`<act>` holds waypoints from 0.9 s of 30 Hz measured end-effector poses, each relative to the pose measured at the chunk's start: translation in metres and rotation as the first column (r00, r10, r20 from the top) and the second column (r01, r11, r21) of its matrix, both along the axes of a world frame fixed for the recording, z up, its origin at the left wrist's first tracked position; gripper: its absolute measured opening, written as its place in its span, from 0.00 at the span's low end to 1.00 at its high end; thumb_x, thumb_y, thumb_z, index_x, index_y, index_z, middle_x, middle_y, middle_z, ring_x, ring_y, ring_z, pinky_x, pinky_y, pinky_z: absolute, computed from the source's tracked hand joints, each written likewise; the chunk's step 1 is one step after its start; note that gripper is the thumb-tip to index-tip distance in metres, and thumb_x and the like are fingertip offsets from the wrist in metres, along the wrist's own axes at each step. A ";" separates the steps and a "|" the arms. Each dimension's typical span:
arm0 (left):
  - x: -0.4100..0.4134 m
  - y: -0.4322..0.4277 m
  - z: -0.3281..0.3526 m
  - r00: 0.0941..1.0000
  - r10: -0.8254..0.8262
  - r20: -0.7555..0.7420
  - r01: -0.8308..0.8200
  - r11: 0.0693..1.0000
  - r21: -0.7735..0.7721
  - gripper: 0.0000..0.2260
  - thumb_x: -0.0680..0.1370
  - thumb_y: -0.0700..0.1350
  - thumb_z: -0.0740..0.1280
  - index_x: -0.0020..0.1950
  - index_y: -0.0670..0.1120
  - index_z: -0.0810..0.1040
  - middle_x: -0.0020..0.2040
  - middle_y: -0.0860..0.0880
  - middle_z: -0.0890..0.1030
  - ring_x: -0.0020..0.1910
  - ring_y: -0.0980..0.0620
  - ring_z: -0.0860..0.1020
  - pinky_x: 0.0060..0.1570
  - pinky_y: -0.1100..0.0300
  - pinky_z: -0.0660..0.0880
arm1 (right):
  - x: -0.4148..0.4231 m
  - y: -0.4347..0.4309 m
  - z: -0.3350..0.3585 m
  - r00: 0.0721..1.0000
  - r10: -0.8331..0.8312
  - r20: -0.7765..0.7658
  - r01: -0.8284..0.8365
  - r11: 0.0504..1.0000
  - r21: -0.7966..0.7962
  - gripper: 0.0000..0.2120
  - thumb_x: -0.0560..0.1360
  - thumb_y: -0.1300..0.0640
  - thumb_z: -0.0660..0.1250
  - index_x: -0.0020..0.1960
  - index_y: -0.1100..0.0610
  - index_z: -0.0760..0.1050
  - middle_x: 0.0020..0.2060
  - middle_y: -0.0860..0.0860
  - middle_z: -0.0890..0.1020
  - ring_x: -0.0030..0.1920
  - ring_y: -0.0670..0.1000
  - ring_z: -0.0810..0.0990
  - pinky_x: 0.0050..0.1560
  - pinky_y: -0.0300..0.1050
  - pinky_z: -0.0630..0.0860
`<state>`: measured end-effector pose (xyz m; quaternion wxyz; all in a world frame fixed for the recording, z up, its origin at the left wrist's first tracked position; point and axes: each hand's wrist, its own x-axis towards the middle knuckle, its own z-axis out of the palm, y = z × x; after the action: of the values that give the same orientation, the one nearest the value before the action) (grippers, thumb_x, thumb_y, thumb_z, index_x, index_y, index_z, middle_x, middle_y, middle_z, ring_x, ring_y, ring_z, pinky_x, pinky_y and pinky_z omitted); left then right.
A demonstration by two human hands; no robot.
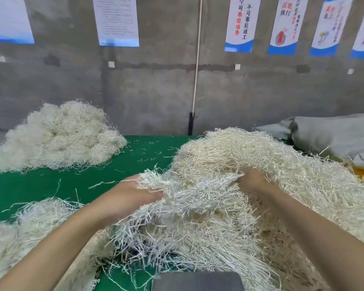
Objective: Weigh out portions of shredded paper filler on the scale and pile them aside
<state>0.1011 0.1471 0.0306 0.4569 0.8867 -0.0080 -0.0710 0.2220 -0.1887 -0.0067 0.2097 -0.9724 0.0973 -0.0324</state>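
A grey concrete wall hung with posters backs a green worktop (pixel 51 185). At centre right, both hands dig into the heap of shredded paper (pixel 271 160), probably to pull a portion free. The left hand (pixel 132 194) has its grip closed on a tuft, thumb on top. The right hand (pixel 252 181) has its fingers buried, so I cannot tell its grip. The scale (pixel 198 281) sits at bottom centre, close by. A separate pile (pixel 57 137) lies upper left, well apart, likely to keep weighed portions unmixed.

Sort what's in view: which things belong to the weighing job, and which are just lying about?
Job in hand:
- heap of shredded paper, gripped by the left hand, with the right hand dug into it
- scale, grey, at the bottom edge
- far pile and near pile on the left

Lying about:
- grey sack
- posters
- white cord
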 end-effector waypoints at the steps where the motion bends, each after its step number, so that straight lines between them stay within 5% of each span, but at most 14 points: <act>1: -0.001 0.008 0.004 1.000 -0.014 -0.010 0.015 0.999 0.029 0.43 0.62 0.69 0.72 0.73 0.53 0.67 0.75 0.52 0.64 0.67 0.51 0.71 0.67 0.52 0.66 | 0.002 -0.007 -0.002 0.999 -0.041 0.021 0.041 0.999 -0.012 0.19 0.80 0.66 0.59 0.70 0.62 0.72 0.68 0.55 0.75 0.54 0.52 0.80 0.41 0.40 0.79; 3: -0.010 0.028 0.015 0.998 -0.038 -0.049 0.040 0.998 0.057 0.34 0.59 0.69 0.72 0.62 0.60 0.72 0.68 0.60 0.66 0.62 0.56 0.70 0.67 0.52 0.66 | -0.002 -0.028 -0.001 0.985 -0.153 0.080 0.161 0.982 -0.097 0.17 0.80 0.65 0.60 0.69 0.65 0.71 0.65 0.60 0.76 0.53 0.57 0.78 0.37 0.37 0.73; 6: -0.015 0.061 0.028 0.994 0.107 0.029 -0.106 0.994 -0.010 0.41 0.57 0.70 0.73 0.67 0.58 0.73 0.76 0.52 0.63 0.72 0.47 0.66 0.70 0.45 0.63 | -0.006 -0.050 0.007 0.975 -0.220 0.027 0.221 0.966 -0.137 0.17 0.80 0.63 0.61 0.67 0.66 0.72 0.65 0.65 0.75 0.65 0.63 0.74 0.59 0.49 0.72; 10: -0.013 0.063 0.034 0.886 0.448 0.117 -0.344 0.806 -0.483 0.33 0.67 0.62 0.72 0.70 0.55 0.72 0.74 0.49 0.68 0.73 0.43 0.66 0.69 0.39 0.60 | -0.012 -0.019 0.029 0.996 0.048 -0.073 -0.069 0.946 -0.317 0.25 0.79 0.60 0.63 0.75 0.58 0.65 0.73 0.59 0.69 0.71 0.58 0.69 0.69 0.49 0.68; 13: -0.008 0.048 0.032 0.811 0.566 0.145 -0.384 0.704 -0.598 0.28 0.73 0.61 0.70 0.70 0.51 0.72 0.73 0.49 0.70 0.71 0.43 0.68 0.69 0.42 0.61 | -0.029 0.014 0.054 0.908 0.312 -0.280 -0.392 0.867 -0.307 0.37 0.77 0.57 0.69 0.80 0.50 0.54 0.78 0.53 0.60 0.74 0.57 0.66 0.72 0.54 0.67; 16: -0.003 0.032 0.028 0.765 0.626 0.149 -0.409 0.652 -0.639 0.29 0.74 0.60 0.69 0.71 0.48 0.71 0.73 0.48 0.70 0.70 0.45 0.69 0.69 0.43 0.62 | -0.052 0.045 0.091 0.843 0.422 -0.333 -0.527 0.772 -0.355 0.43 0.74 0.53 0.73 0.80 0.47 0.50 0.79 0.49 0.56 0.77 0.55 0.60 0.74 0.56 0.62; 21: -0.001 0.014 0.035 0.870 0.492 0.017 -0.285 0.534 -0.796 0.36 0.69 0.61 0.70 0.76 0.57 0.64 0.78 0.52 0.61 0.76 0.46 0.61 0.71 0.37 0.58 | -0.084 0.103 0.084 0.713 0.701 0.025 -0.677 0.697 -0.237 0.43 0.73 0.44 0.72 0.79 0.43 0.50 0.78 0.43 0.56 0.77 0.47 0.55 0.77 0.53 0.54; 23: 0.001 0.012 0.033 0.914 0.406 -0.014 -0.249 0.532 -0.809 0.34 0.71 0.60 0.70 0.75 0.54 0.66 0.74 0.47 0.70 0.72 0.44 0.69 0.68 0.38 0.66 | -0.085 0.129 0.046 0.687 0.725 0.039 -0.708 0.681 -0.185 0.46 0.70 0.36 0.70 0.79 0.42 0.47 0.77 0.44 0.57 0.75 0.46 0.55 0.76 0.53 0.51; 26: 0.001 0.011 0.038 0.963 0.263 0.061 -0.130 0.650 -0.749 0.25 0.67 0.60 0.73 0.60 0.49 0.80 0.54 0.45 0.84 0.43 0.52 0.82 0.43 0.53 0.78 | -0.067 0.141 -0.018 0.696 0.718 -0.004 -0.692 0.669 -0.274 0.34 0.75 0.34 0.63 0.74 0.50 0.63 0.58 0.49 0.79 0.63 0.50 0.74 0.75 0.56 0.53; 27: 0.001 0.013 0.042 0.982 0.165 0.091 -0.066 0.755 -0.653 0.27 0.60 0.63 0.76 0.54 0.51 0.82 0.56 0.47 0.83 0.43 0.55 0.81 0.44 0.56 0.77 | -0.059 0.135 -0.034 0.707 0.707 -0.017 -0.664 0.656 -0.359 0.24 0.78 0.39 0.61 0.67 0.52 0.70 0.49 0.49 0.81 0.56 0.50 0.77 0.76 0.57 0.54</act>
<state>0.1019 0.1605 0.0728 0.7362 0.6761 -0.0097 0.0285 0.1629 -0.0537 -0.0403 0.0417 -0.9535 -0.2973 -0.0275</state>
